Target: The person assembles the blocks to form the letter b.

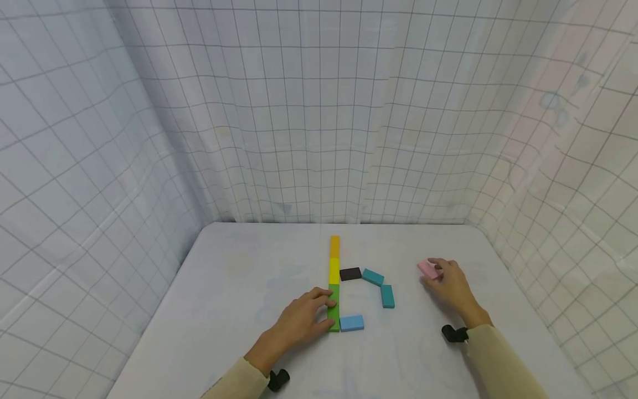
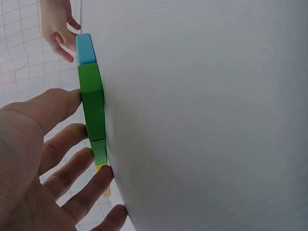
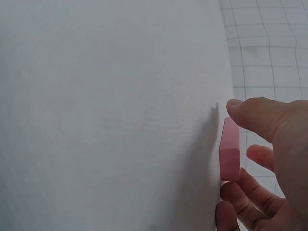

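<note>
My left hand (image 1: 301, 318) rests beside a green block (image 1: 335, 327), its spread fingertips touching the side and top of the green part of a straight row. In the left wrist view, the thumb and index fingertip meet the darker green block (image 2: 94, 103), and a lighter green block (image 2: 99, 151) lies beyond it. A yellow block (image 1: 334, 270) and an orange block (image 1: 335, 246) continue the row away from me. Over at the right, my right hand (image 1: 453, 285) holds a pink block (image 3: 230, 156) between thumb and fingers, close to the table. Fingers cover part of it.
A light blue block (image 1: 351, 323) sits right of the row's near end. A black block (image 1: 350, 274) and two teal blocks (image 1: 372, 277) curve right from the row's middle. White gridded curtains (image 1: 319, 111) hang around the white table (image 1: 239, 277).
</note>
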A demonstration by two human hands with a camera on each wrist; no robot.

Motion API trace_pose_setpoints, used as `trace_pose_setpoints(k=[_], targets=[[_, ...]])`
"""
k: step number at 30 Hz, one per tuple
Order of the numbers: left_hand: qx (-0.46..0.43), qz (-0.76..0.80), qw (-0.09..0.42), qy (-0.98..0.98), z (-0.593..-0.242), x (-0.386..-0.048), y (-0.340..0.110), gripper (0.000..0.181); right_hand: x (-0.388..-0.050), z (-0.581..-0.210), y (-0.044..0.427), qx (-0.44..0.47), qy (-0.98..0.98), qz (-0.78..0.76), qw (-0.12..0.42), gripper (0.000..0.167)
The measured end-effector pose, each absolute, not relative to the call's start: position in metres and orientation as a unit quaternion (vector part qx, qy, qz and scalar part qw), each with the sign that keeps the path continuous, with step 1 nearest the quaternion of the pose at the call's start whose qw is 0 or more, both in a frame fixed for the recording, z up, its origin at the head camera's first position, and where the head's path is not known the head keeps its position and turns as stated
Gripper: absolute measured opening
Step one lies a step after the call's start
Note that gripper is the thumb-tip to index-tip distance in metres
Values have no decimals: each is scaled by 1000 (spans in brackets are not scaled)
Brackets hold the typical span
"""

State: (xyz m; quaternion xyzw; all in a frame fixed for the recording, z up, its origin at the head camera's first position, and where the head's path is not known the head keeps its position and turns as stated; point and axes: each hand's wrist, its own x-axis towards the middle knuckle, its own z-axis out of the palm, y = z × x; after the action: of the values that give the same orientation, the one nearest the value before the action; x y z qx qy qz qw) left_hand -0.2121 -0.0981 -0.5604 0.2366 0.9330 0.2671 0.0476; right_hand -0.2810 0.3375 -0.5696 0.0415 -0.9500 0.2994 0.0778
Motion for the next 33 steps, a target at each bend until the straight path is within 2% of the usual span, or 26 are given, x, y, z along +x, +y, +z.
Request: trace_pose_setpoints(k=[8, 23, 33], targets=[[234, 259, 62, 935, -559, -213, -95, 41, -283, -578, 341, 18, -952, 301, 57, 63], [234, 259, 52, 936, -559, -212, -95, 40, -292, -579, 340, 27, -955, 290, 60, 52], [236, 263, 44, 934, -560, -212, -97, 40, -294, -575, 338, 33, -956, 288, 53, 52]])
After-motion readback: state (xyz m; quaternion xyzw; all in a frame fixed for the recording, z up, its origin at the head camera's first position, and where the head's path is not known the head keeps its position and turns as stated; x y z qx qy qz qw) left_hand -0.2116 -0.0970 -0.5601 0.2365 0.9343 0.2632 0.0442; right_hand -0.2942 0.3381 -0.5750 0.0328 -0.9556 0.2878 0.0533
